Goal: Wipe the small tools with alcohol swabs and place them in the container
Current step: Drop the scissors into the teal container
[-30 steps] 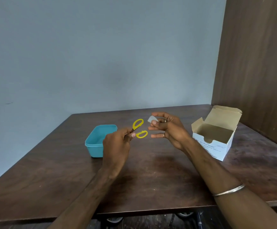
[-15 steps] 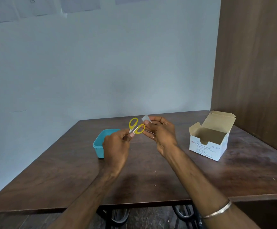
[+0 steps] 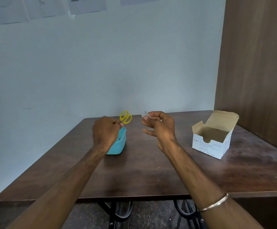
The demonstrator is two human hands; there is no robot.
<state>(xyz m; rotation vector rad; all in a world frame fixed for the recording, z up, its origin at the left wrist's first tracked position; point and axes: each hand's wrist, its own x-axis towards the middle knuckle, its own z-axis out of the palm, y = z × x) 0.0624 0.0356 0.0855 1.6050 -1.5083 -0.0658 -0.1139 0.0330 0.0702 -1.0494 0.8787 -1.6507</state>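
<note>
Small scissors with yellow handle loops (image 3: 125, 117) stick up out of my left hand (image 3: 105, 132), which grips them by the blades; the blades are hidden in my fist. That hand hovers just over the teal plastic container (image 3: 119, 144), covering most of it. My right hand (image 3: 159, 125) is raised to the right of the scissors, apart from them, and pinches a small white alcohol swab (image 3: 145, 114) between thumb and fingertips.
An open white cardboard box of alcohol swabs (image 3: 213, 138) stands on the right of the dark wooden table (image 3: 142, 171). A brown wooden panel (image 3: 256, 63) rises along the right side and a pale wall behind. Something small and metallic lies inside the container.
My hands have separated: the left hand carried the scissors leftward over the teal container, while the right hand with the swab drew away to the right. The view also tilted upward.
</note>
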